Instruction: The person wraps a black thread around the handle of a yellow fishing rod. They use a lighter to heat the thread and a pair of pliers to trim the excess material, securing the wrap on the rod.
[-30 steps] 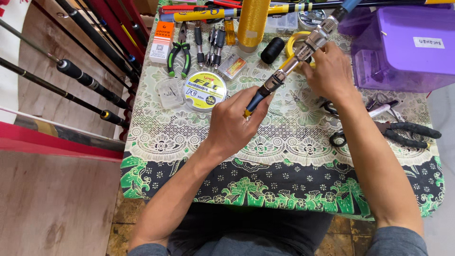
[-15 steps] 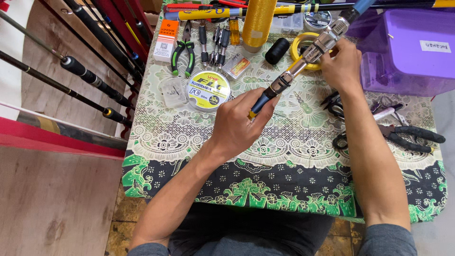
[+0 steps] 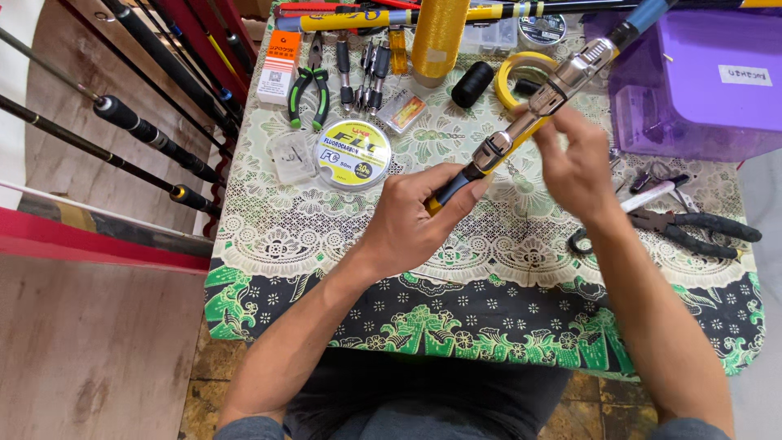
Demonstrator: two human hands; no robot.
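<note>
Head view: fishing rod handle [image 3: 521, 130] sits tilted above the worktop [image 3: 489, 244], a bit lower and more central than a second ago. Left hand [image 3: 407, 224] grip is wrapped round the butt; right hand [image 3: 578, 163] has slid off the reel seat, fingers half spread, pinching its underside. Round yellow line spool [image 3: 353, 153], orange packet [image 3: 278, 67] and purple box [image 3: 692, 81] with a white label lie around.

Rod handle [image 3: 521, 130]: glossy yellow and black shaft with polished metal reel-seat rings. Cloth [image 3: 489, 326]: woven cotton print, green and black, under cream lace, matt. Box [image 3: 692, 90]: translucent purple plastic, smooth. Spool [image 3: 353, 153]: clear glossy plastic with paper label. Pliers [image 3: 692, 232]: dull metal, matt black rubber grips. Floor [image 3: 90, 350]: worn wood planks.
</note>
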